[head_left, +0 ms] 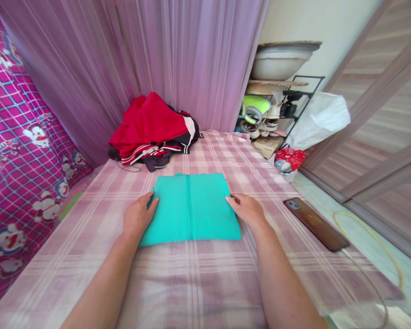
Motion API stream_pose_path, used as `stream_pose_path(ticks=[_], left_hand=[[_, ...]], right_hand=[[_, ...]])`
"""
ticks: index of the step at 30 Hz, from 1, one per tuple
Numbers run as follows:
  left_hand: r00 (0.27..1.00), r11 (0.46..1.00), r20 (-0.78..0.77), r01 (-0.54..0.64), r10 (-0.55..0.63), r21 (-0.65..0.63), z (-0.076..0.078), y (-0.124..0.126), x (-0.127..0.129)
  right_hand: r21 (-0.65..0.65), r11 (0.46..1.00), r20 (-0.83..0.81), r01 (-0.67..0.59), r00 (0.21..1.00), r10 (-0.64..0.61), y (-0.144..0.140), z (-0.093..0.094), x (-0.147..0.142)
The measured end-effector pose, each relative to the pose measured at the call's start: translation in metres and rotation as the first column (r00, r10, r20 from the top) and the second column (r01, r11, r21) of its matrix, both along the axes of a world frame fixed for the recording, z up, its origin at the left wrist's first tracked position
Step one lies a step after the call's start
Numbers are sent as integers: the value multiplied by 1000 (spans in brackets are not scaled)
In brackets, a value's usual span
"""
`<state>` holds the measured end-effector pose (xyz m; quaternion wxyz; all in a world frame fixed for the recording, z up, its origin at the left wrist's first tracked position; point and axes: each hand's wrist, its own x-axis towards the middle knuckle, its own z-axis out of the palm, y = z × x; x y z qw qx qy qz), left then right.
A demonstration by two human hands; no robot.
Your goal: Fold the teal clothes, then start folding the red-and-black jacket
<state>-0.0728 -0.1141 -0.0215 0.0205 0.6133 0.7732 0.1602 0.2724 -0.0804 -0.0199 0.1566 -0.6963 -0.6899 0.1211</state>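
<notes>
On the far left hangs a magenta cartoon-print sheet (17,151), and a sheer lilac curtain (133,59) closes off the back of the bed (205,283), which is spread with a pink plaid cover.

The left hand (137,217) lies flat at the left edge of a teal folded garment (191,208). Its fingers are extended and loose, so there is no grip on the cloth, only the fingertips resting against its border. That flat placement looks suited to pressing and squaring the edge rather than lifting it.

The teal garment sits in the middle of the bed, directly ahead of the person, laid out as a neat rectangle with a fold line running down its centre. Behind it, against the curtain, a heap of red and black clothes (154,130) with white stripes lies bunched up, well apart from the folded piece, seemingly kept out of the working space.

The right hand (247,209) mirrors the left at the garment's right edge: palm down, fingers relaxed and touching the cloth, grasping nothing.

Further right, a dark smartphone (315,224) lies near the bed's edge, clear of the clothes. Beyond the bed stand a shoe rack (277,114) with a basin (281,59) on top, a white plastic bag (320,119), and a small red bag (289,160) on the floor.
</notes>
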Motion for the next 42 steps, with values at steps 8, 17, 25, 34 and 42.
stream_pose_path(ticks=[8, 17, 25, 34, 42], left_hand=[[998, 998, 47, -40, 42, -55, 5, -13, -4], [998, 996, 52, -32, 36, -84, 0, -28, -8], [996, 991, 47, -74, 80, -110, 0, -39, -5], [992, 985, 52, -103, 111, -140, 7, -53, 0], [990, 987, 69, -113, 121, -114, 7, -59, 4]], right_hand=[[-66, 997, -120, -44, 992, 36, -9, -8, 11], [-187, 979, -339, -80, 941, 12, -27, -17, 25], [-271, 951, -490, -152, 872, 0, -47, -10, 28], [-389, 914, -569, -117, 811, -138, -57, -1, 31], [-378, 920, -685, -97, 698, -208, -62, 5, 27]])
